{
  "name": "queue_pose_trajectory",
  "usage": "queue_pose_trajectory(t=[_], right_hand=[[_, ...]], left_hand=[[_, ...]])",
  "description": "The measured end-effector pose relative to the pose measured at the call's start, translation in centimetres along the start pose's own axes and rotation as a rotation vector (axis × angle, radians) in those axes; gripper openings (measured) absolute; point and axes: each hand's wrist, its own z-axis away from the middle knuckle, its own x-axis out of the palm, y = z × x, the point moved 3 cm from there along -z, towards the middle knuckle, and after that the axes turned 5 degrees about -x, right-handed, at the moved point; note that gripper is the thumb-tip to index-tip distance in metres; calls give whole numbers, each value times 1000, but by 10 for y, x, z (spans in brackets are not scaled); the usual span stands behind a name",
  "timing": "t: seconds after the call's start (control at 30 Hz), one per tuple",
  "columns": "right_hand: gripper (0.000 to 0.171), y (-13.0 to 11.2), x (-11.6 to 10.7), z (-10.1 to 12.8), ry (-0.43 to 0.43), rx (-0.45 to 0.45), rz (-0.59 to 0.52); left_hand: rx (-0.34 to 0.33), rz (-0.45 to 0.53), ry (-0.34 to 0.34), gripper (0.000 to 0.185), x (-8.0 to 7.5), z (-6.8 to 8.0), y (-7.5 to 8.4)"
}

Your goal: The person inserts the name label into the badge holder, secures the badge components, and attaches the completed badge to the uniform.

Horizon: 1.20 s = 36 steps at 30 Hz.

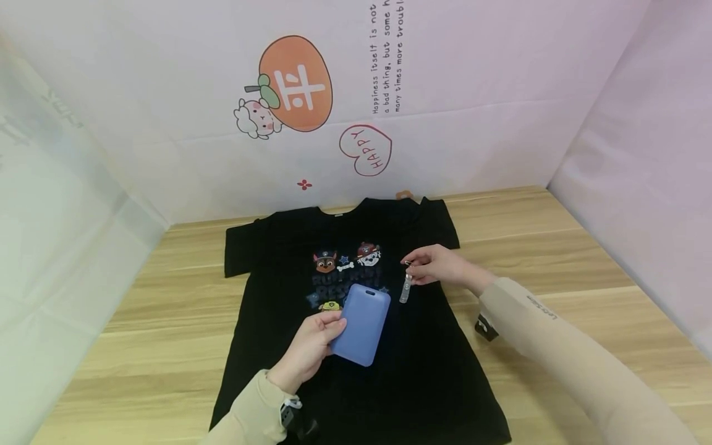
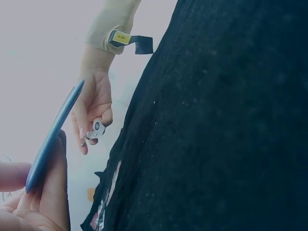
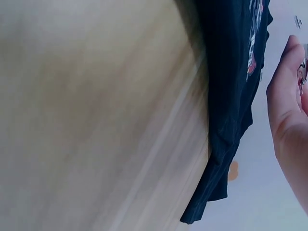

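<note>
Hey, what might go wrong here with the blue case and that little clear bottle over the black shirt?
The left hand holds the flat blue rounded case only at one edge, so it might slip onto the black printed T-shirt. The right hand pinches the small clear bottle by its top; it hangs down and may drop or leak on the fabric.

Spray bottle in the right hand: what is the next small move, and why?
Probably aim its nozzle at the black T-shirt and press. The right hand pinches the small spray bottle by its top above the chest print, while the left hand grips the blue card, tilted up off the fabric beside it.
</note>
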Motion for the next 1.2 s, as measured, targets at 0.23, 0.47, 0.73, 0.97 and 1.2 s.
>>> queue_pose_trajectory(t=[0.23, 0.47, 0.73, 0.97, 1.2], right_hand=[[38, -4, 8, 3, 26, -4, -72], [39, -11, 14, 6, 66, -14, -118], [42, -13, 16, 7, 118, -21, -210], [42, -13, 22, 7, 159, -28, -268], [43, -15, 30, 7, 173, -63, -334]], left_hand=[[9, 0, -15, 39, 2, -1, 1], [16, -3, -19, 38, 3, -2, 2], [22, -7, -26, 40, 5, -4, 4], [15, 4, -38, 39, 8, -6, 4], [14, 17, -36, 37, 10, -6, 5]])
